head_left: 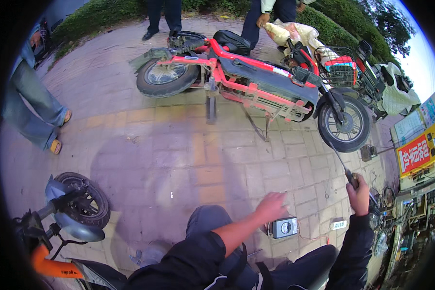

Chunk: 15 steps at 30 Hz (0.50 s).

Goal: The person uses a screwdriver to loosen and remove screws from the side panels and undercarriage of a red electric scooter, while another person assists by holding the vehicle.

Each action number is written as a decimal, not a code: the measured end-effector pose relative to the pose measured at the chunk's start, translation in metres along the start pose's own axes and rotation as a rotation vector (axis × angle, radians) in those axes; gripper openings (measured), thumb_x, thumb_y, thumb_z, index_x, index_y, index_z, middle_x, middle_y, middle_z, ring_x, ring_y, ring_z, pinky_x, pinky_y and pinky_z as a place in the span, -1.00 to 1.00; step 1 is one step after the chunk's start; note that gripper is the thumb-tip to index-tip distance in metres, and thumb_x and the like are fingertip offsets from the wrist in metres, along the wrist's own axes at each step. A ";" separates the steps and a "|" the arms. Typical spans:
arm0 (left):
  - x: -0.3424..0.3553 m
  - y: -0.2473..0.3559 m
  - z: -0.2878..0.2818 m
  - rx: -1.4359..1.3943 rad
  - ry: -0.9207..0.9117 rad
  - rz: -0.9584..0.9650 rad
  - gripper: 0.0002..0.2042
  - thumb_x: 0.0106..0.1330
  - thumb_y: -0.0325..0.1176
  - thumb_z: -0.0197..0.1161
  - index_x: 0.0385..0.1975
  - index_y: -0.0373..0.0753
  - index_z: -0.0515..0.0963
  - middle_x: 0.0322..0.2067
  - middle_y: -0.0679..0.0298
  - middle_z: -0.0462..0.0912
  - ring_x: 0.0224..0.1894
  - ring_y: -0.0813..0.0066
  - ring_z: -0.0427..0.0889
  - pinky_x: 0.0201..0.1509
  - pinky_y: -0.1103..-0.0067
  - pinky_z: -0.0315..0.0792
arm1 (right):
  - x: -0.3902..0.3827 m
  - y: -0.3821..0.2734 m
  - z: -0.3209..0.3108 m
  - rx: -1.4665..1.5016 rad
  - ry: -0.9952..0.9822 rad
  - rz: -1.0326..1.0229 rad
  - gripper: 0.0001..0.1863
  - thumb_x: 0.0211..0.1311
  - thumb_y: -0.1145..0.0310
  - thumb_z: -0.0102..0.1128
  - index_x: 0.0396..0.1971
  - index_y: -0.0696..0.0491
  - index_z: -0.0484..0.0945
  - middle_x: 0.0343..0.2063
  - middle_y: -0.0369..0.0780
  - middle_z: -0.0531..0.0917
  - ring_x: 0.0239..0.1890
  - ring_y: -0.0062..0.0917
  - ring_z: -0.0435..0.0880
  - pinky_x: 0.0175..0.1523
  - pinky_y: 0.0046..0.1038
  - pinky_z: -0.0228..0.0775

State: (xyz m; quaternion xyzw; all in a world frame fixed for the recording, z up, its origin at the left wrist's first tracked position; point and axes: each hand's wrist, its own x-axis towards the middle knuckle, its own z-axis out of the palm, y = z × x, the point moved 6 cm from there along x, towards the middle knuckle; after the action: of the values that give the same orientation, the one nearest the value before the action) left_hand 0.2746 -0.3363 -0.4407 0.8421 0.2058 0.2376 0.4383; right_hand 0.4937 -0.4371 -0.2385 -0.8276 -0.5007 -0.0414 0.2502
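My right hand (358, 195) is closed round the dark handle of a long screwdriver-like tool (343, 164). Its thin metal shaft points up and left toward the front wheel (344, 123) of a red electric scooter (256, 77) lying on its side. My left hand (271, 207) is reaching over the paving, smeared by motion, so its fingers cannot be read. Just below it sits a small grey box with a round dial (284, 227), with thin wires running from it. A small white printed piece (339, 224) lies on the ground between the box and my right forearm.
Another two-wheeler with an orange part (55, 267) and a black wheel (84, 198) stands at the lower left. A person in jeans (31, 101) stands at the left; others stand behind the scooter, one holding a pale sack (295, 34). Tools and parts (415, 232) crowd the right.
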 end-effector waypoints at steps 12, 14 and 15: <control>-0.006 -0.129 -0.031 0.045 0.132 -0.385 -0.52 0.20 -0.11 0.09 0.02 -0.32 0.40 -0.10 -0.10 0.51 0.00 0.02 0.46 0.10 0.32 0.32 | 0.086 -0.015 0.054 0.115 -0.011 -0.007 -0.66 0.00 0.34 0.15 -0.18 0.11 0.50 -0.41 0.02 0.61 -0.31 -0.16 0.62 -0.21 -0.35 0.43; -0.019 -0.159 -0.055 0.119 0.147 -0.523 -0.53 0.22 -0.09 0.07 0.01 -0.31 0.41 -0.07 -0.08 0.50 0.01 0.04 0.45 0.12 0.32 0.30 | 0.107 0.001 0.074 0.194 0.000 0.027 -0.63 -0.01 0.34 0.15 -0.16 0.16 0.50 -0.37 0.02 0.62 -0.28 -0.19 0.63 -0.17 -0.36 0.43; -0.030 -0.178 -0.071 0.091 0.109 -0.675 -0.53 0.23 -0.08 0.05 0.00 -0.32 0.41 -0.04 -0.07 0.48 0.03 0.04 0.44 0.14 0.32 0.29 | 0.119 0.009 0.085 0.202 0.042 0.025 -0.63 -0.02 0.34 0.16 -0.16 0.17 0.50 -0.36 0.02 0.62 -0.29 -0.22 0.64 -0.17 -0.38 0.44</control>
State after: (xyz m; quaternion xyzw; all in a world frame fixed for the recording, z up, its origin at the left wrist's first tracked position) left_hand 0.1848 -0.2132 -0.5603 0.7313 0.5062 0.1146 0.4426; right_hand 0.5452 -0.3055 -0.2779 -0.8034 -0.4864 -0.0048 0.3433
